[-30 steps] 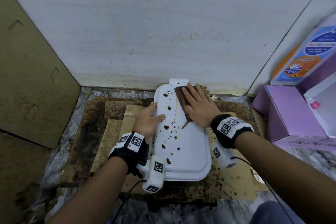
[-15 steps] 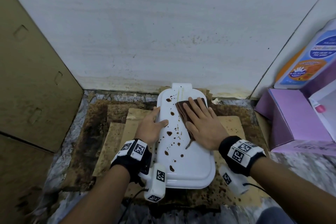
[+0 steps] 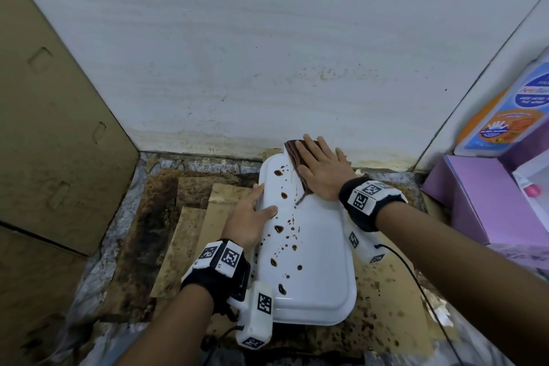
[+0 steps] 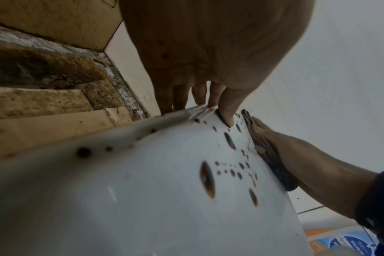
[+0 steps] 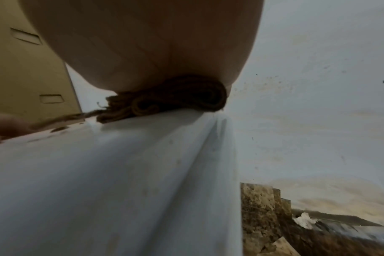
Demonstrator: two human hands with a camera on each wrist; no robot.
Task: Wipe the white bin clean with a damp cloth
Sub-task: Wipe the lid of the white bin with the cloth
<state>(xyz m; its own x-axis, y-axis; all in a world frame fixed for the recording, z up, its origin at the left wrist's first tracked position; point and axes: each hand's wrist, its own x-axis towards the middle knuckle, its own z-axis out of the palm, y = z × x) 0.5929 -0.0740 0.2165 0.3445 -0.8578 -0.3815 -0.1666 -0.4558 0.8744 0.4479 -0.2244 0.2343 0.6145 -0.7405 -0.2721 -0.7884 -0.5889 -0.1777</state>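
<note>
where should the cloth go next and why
Probably slide the cloth left, then draw it toward the body. The right hand presses it flat at the far end of the white bin, whose right side looks clean, while brown spots run down its left half. The left hand grips the left rim, steadying it.

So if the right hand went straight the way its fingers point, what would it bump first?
Probably the white wall behind the white plastic bin. The right hand, flat on the brown cloth, points at it; the gap is unclear.
</note>
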